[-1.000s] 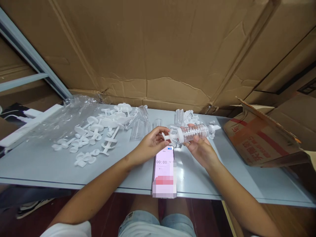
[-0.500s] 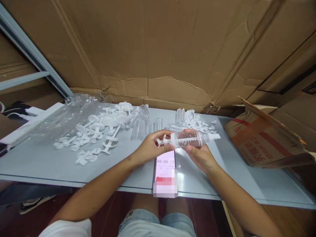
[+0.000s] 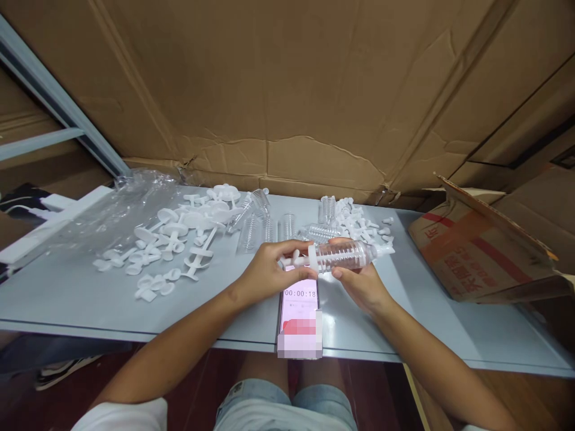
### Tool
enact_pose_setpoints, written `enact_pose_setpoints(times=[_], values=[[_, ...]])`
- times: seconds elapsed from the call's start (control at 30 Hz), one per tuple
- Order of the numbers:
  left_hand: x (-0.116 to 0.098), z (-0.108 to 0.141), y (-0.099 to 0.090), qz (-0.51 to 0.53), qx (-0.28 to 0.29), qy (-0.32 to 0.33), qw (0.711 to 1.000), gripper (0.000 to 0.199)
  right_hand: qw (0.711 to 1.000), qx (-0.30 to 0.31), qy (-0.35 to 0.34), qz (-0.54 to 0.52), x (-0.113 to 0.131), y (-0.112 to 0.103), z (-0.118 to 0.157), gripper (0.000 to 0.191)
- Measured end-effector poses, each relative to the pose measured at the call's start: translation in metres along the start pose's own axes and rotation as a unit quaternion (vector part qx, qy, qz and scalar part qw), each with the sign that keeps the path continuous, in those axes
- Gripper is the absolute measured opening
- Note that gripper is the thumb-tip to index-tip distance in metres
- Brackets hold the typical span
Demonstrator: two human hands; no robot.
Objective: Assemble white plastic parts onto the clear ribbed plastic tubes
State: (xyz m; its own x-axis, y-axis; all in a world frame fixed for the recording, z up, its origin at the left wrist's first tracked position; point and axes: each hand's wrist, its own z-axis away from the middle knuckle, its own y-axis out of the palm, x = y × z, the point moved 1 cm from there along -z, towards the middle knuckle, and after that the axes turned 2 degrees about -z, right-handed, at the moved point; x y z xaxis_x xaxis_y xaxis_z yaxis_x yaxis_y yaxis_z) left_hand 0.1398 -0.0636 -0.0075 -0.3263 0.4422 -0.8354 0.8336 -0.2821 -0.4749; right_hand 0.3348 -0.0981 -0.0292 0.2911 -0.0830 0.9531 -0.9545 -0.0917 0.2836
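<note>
A clear ribbed plastic syringe (image 3: 344,255) with a white collar, a white plunger and a white nozzle lies level between my hands, above the phone. My left hand (image 3: 269,269) is closed round its collar and plunger end, thumb on the near side. Fingers of my right hand (image 3: 363,284) wrap the barrel from below and behind, with the thumb against its near side. The nozzle points right. Behind the hands stand and lie several clear ribbed barrels (image 3: 288,226). White plungers (image 3: 197,257) are heaped to the left, and small white nozzles (image 3: 354,218) to the right.
A phone (image 3: 299,305) showing a running timer lies at the front edge of the grey table (image 3: 242,317). Clear plastic bags (image 3: 144,200) lie at left beside a white power strip (image 3: 54,224). An open cardboard box (image 3: 476,257) stands at right. Cardboard (image 3: 269,84) walls the back.
The syringe and both hands have shifted slightly left. The nozzle looks turned about its axis. The phone timer has gone from 17 to 18. Both hands still hold the syringe.
</note>
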Motion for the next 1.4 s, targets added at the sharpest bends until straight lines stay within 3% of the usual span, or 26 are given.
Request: enact_pose_setpoints(times=[0.3,0.53,0.67,0.8,1.0,1.1,1.3,1.4], values=[[-0.001,0.007,0.007,-0.07,-0.059,0.116,0.989,0.043,0.998,-0.008,-0.017,0.054,0.004,-0.001,0.004,0.042],[0.005,0.009,0.014,-0.24,-0.13,0.292,0.917,0.041,0.998,-0.038,-0.013,0.056,0.004,0.003,0.002,0.042],[0.002,0.008,0.012,-0.243,-0.156,0.347,0.892,0.045,0.996,-0.033,-0.039,0.078,0.007,0.002,0.005,0.042],[-0.002,0.006,0.009,-0.162,-0.119,0.292,0.935,0.043,0.987,-0.04,-0.073,0.139,0.02,0.006,0.01,0.04],[-0.002,0.002,0.001,0.003,-0.015,0.114,0.993,0.046,0.972,-0.095,-0.153,0.154,0.035,0.004,0.016,0.042],[-0.001,0.0,0.001,0.083,0.043,0.07,0.993,0.044,0.972,-0.107,-0.154,0.138,0.033,-0.001,0.017,0.046],[0.001,-0.001,0.002,0.166,0.085,0.011,0.982,0.044,0.972,-0.089,-0.169,0.136,0.028,-0.009,0.018,0.049],[0.002,-0.001,0.002,0.183,0.099,0.011,0.978,0.045,0.971,-0.083,-0.175,0.141,0.028,-0.009,0.019,0.05]])
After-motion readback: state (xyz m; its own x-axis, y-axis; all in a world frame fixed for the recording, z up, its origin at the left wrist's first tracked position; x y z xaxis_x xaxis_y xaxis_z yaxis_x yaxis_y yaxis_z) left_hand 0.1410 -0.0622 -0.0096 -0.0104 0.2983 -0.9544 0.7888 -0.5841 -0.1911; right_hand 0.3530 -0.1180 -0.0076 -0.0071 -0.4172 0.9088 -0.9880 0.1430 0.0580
